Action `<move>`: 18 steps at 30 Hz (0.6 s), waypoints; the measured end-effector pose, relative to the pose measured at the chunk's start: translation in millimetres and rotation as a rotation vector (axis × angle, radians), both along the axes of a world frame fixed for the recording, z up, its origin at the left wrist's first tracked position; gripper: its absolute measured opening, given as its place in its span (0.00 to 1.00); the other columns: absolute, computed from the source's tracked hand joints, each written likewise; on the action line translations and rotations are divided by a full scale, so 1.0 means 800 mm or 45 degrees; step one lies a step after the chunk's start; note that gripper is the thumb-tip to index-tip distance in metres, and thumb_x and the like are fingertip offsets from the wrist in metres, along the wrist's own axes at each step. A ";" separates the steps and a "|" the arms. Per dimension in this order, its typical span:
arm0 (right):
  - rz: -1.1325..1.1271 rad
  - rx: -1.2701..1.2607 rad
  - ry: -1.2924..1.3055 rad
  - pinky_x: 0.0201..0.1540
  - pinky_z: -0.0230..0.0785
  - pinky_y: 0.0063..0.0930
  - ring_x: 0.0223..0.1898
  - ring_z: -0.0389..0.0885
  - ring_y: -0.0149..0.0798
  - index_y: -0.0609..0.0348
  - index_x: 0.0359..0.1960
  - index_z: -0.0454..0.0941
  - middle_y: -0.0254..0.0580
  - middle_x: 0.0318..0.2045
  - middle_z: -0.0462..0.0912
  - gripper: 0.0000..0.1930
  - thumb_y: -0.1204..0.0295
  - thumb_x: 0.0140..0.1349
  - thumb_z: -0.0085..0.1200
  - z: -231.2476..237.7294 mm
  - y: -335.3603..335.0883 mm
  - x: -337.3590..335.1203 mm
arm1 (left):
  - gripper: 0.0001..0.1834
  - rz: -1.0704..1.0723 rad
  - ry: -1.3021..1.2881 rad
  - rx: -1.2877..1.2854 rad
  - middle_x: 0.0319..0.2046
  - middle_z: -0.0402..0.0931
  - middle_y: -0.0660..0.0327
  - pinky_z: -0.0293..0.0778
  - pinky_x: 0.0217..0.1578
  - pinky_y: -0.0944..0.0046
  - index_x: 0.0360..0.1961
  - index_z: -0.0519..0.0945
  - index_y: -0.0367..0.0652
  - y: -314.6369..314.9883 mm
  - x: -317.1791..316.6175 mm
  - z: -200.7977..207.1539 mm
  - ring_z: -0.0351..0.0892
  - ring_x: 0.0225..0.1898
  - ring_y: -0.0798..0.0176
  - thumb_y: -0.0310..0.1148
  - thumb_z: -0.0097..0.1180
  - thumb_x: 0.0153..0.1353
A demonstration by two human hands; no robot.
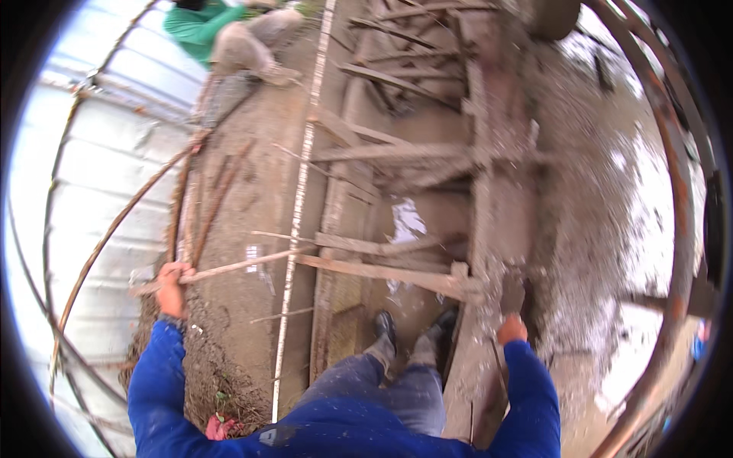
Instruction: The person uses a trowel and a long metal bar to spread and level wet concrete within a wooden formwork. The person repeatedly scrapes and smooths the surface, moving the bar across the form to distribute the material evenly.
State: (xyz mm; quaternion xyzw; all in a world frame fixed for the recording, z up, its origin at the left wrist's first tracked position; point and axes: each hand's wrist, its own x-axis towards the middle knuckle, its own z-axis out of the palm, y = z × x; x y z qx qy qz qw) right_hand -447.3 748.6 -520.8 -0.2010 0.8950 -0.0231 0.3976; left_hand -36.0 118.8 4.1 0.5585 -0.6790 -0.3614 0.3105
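My left hand (174, 291) is closed round a thin wooden stick (237, 265) at the trench's left side. The stick slants rightward toward a wooden crosspiece (374, 272). My right hand (511, 330) is a fist by the muddy right-hand board (479, 206). A dark flat piece (514, 294) shows just beyond that fist; whether I hold it is unclear. A thin rod (500, 366) lies just below the same hand. My dark boots (385, 328) are down in the trench between the side boards. A long white banded strip (298, 206) runs along the left edge.
Wooden struts (397, 153) cross the wet trench ahead. Bent rusty bars (679, 183) curve along the right, and thin rods (114, 217) stand by pale metal sheets (114, 168) on the left. A person in a green top (200, 30) sits at the far left. Wet mud (580, 191) spreads rightward.
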 end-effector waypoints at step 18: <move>-0.125 -0.017 0.077 0.54 0.77 0.52 0.51 0.84 0.61 0.56 0.68 0.66 0.59 0.50 0.84 0.32 0.71 0.59 0.54 0.023 0.002 -0.032 | 0.10 0.013 0.145 0.016 0.40 0.80 0.62 0.74 0.44 0.64 0.41 0.79 0.46 -0.012 0.048 -0.040 0.78 0.41 0.64 0.38 0.48 0.74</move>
